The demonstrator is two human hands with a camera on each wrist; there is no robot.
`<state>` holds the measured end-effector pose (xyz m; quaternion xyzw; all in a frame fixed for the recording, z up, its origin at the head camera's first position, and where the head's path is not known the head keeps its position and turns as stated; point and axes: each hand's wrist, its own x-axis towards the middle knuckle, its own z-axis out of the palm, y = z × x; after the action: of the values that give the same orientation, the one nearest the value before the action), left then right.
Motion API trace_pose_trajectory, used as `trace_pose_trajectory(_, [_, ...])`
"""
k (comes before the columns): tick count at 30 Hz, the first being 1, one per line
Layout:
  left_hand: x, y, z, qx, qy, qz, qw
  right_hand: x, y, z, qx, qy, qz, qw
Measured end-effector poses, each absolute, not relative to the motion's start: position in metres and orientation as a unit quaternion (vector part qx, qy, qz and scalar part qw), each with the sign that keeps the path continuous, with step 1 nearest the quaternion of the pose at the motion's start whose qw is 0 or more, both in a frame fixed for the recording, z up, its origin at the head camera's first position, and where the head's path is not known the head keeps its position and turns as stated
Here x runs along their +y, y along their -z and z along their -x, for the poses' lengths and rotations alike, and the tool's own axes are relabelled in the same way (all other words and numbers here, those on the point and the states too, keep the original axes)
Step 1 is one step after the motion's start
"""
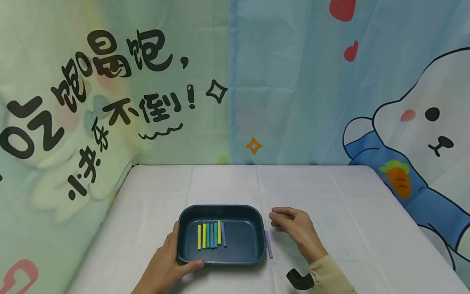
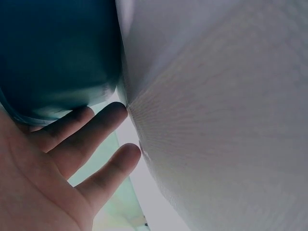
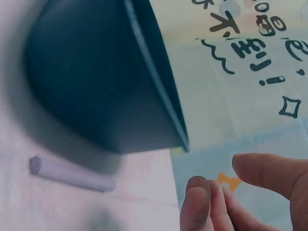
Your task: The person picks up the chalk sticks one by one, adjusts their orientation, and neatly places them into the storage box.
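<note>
A dark blue rectangular tray [image 1: 242,241] rests on the white-covered table. Several chalk sticks [image 1: 204,237], in yellow, green and blue, lie side by side in its left half. My left hand [image 1: 165,258] holds the tray's front left corner, thumb at the front rim and fingers along the left wall. Just outside the right wall lies a purple chalk stick [image 1: 269,245], also visible in the right wrist view below the tray. Above and right of that stick hovers my right hand [image 1: 298,230], its fingers loosely bent and the thumb apart from them, holding nothing.
White cloth [image 1: 330,204] covers the table. Behind it hangs a printed curtain [image 1: 279,102] with lettering on the left and a cartoon bear at the right. A black band [image 1: 300,279] sits by the right sleeve.
</note>
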<state>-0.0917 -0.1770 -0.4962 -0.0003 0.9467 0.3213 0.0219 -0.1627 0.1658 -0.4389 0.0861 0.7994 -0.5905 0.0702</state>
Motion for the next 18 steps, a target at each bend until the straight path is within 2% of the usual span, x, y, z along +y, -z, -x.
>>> trace_pose_trajectory(18, [-0.173,0.492,0.092,0.948,-0.317,0.016,0.039,0.176,0.468,0.160,0.788,0.602,-0.105,0.074])
